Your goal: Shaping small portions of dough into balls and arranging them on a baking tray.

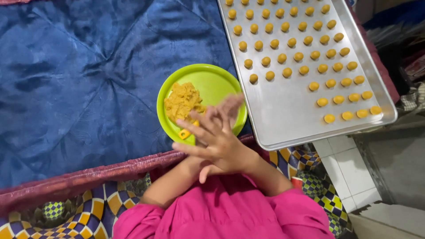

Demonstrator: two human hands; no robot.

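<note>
My right hand [212, 141] lies flat on top of my left hand [228, 108], palm against palm, just over the near rim of a lime-green plate [214, 79]. The right fingers point left. The left fingertips stick out toward the upper right and are blurred. Whatever is between the palms is hidden. A heap of yellow crumbly dough [181, 101] sits on the plate's left side, with a small orange tool [184, 133] at its near edge. To the right, a metal baking tray [283, 115] holds several rows of small yellow dough balls [299, 56].
Plate and tray rest on a blue quilted cloth [79, 79] with a maroon border [88, 175]. A patterned yellow and purple mat [97, 208] lies nearer me. White floor tiles [349, 172] show at the right. The near left part of the tray is bare metal.
</note>
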